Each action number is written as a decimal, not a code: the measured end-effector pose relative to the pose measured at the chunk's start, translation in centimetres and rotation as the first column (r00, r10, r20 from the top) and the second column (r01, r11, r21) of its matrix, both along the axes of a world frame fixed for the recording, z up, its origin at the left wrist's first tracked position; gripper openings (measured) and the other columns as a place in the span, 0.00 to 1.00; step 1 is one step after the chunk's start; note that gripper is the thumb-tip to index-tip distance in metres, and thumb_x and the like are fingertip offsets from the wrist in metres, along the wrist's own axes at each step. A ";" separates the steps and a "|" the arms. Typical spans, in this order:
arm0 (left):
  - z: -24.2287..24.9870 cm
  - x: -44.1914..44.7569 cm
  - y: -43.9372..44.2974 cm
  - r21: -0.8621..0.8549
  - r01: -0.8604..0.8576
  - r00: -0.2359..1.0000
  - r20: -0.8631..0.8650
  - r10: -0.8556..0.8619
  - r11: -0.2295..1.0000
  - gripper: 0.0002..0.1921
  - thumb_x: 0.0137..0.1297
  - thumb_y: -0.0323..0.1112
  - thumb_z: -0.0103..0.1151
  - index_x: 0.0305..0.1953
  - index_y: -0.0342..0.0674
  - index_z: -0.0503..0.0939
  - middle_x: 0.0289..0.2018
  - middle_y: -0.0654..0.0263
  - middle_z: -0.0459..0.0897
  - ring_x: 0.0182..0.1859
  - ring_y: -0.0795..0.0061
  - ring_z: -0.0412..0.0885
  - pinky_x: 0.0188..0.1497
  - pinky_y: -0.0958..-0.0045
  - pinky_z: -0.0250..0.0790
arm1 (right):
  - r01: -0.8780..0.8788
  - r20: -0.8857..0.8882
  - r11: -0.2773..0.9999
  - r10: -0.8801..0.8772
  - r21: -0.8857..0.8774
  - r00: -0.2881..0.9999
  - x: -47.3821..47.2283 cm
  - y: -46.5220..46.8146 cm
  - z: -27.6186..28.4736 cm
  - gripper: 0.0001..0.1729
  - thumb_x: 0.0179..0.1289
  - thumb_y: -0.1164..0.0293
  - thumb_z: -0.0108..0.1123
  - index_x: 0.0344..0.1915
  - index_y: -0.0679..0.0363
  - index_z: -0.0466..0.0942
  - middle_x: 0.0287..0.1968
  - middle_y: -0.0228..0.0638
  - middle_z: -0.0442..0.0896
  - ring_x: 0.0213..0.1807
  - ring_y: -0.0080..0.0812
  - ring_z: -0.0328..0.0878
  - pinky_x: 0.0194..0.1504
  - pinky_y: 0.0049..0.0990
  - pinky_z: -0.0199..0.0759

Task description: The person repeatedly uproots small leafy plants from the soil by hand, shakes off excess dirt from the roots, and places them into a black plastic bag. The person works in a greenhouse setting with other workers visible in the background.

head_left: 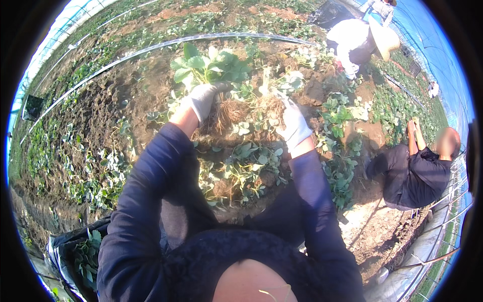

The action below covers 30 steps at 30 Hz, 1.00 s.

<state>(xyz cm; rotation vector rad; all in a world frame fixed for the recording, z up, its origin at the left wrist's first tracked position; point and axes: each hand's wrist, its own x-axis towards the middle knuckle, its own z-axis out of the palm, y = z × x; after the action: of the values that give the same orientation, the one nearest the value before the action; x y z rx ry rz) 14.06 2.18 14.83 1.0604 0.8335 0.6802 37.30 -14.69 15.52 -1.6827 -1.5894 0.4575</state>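
Observation:
My left hand, in a pale knit glove, grips a leafy strawberry plant around its crown. Broad green leaves rise above the fingers, and brown bare roots hang beside the palm. Opposite it, my right hand, also gloved, is closed on a second uprooted plant by its root clump. Pale stems stick up from that clump, with soil among the roots. Both plants are above the bed, apart from each other. Low strawberry plants grow or lie on the ground between my knees; which, I cannot tell.
Beside my left side stands a black plastic-lined container with leafy plants inside. A long pale strip crosses the bed ahead. One co-worker in a straw hat bends at upper right; another person in dark clothes sits at right, near the greenhouse frame.

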 end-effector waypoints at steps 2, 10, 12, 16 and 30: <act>-0.1 -0.8 0.6 -0.099 0.027 0.999 0.046 -0.022 0.995 0.15 0.68 0.31 0.63 0.53 0.32 0.82 0.48 0.61 0.87 0.50 0.71 0.84 0.58 0.70 0.75 | -0.074 -0.872 0.992 0.125 0.102 0.473 -0.8 0.4 0.0 0.31 0.60 0.78 0.63 0.65 0.64 0.71 0.57 0.36 0.83 0.57 0.31 0.79 0.59 0.31 0.74; -0.9 1.0 -1.8 0.026 0.220 0.969 0.106 -0.222 0.975 0.15 0.65 0.29 0.67 0.51 0.30 0.84 0.44 0.61 0.89 0.44 0.76 0.85 0.50 0.77 0.77 | 0.055 -0.779 0.998 -0.064 -0.038 0.623 -4.9 1.0 1.1 0.11 0.67 0.72 0.66 0.48 0.62 0.84 0.44 0.27 0.87 0.46 0.19 0.79 0.53 0.21 0.71; -0.9 1.3 -1.8 0.066 0.213 0.974 0.058 -0.217 0.975 0.13 0.63 0.28 0.68 0.48 0.30 0.84 0.42 0.61 0.89 0.44 0.75 0.85 0.51 0.75 0.77 | 0.097 -0.733 0.994 -0.098 -0.044 0.673 -5.4 0.7 1.6 0.12 0.66 0.70 0.68 0.47 0.63 0.85 0.43 0.27 0.87 0.43 0.19 0.80 0.50 0.21 0.72; -1.2 1.3 -1.7 0.139 0.190 0.981 -0.047 -0.186 0.972 0.14 0.60 0.27 0.71 0.46 0.30 0.84 0.40 0.62 0.88 0.43 0.74 0.84 0.51 0.71 0.76 | 0.143 -0.528 0.987 -0.160 -0.073 0.834 -5.8 0.4 2.5 0.14 0.66 0.68 0.69 0.48 0.64 0.85 0.43 0.27 0.87 0.44 0.17 0.79 0.48 0.21 0.73; -0.2 4.2 -4.8 0.685 0.362 0.757 -0.612 0.229 0.633 0.26 0.52 0.59 0.69 0.31 0.36 0.85 0.25 0.49 0.84 0.30 0.49 0.83 0.38 0.58 0.77 | 0.386 -0.568 0.922 -0.329 -0.021 0.754 -5.3 1.8 -1.4 0.04 0.70 0.77 0.59 0.41 0.65 0.82 0.33 0.22 0.79 0.30 0.15 0.67 0.30 0.20 0.63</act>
<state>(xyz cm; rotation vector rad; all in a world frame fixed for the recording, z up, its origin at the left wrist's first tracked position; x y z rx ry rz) 18.26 -2.61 14.63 2.2321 1.1157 0.5981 31.99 -12.85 14.12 -1.5366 -0.8167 0.5972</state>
